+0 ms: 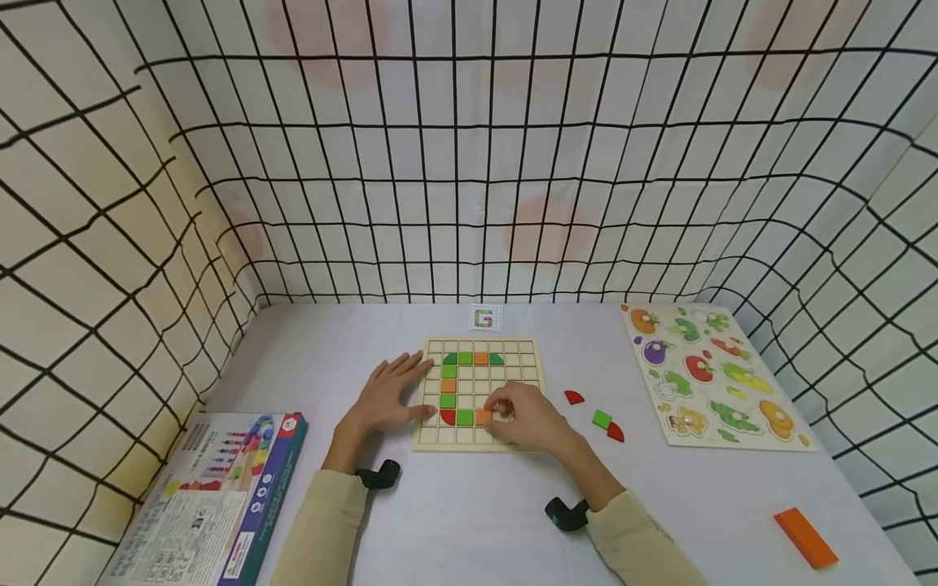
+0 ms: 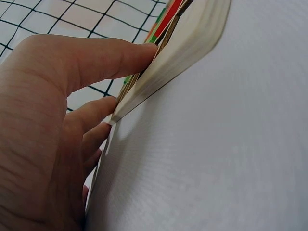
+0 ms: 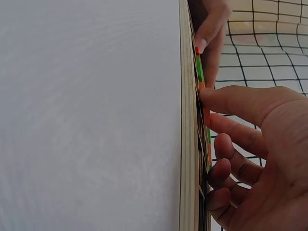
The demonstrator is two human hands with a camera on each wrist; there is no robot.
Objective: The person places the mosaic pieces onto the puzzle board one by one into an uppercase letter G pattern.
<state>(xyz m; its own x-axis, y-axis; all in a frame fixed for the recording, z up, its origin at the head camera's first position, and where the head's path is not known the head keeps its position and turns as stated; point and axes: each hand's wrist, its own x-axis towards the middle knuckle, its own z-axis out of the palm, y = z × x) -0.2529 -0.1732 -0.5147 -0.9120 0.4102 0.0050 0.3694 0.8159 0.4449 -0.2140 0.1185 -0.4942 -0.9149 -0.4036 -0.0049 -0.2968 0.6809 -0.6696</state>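
Observation:
A wooden grid board [image 1: 479, 443] lies on the table, with green, orange and red tiles set in a C-like shape. My left hand [image 1: 388, 396] has its fingers spread along the board's left edge; its thumb [image 2: 115, 57] touches the rim beside a red quarter-round tile [image 1: 448, 417]. Over the lower right of the board, my right hand [image 1: 531, 417] pinches an orange square tile [image 1: 483, 417] between thumb and index finger, at the end of the bottom row. In the right wrist view that orange tile [image 3: 206, 116] shows at the fingertips, the other fingers curled loosely.
Right of the board lie two red quarter-round tiles [image 1: 575, 397] and a green square [image 1: 602, 419]. A card with a G pattern [image 1: 485, 318] lies behind the board. A vegetable puzzle board [image 1: 718, 378] and orange block [image 1: 806, 538] are at right, a box [image 1: 212, 496] at left.

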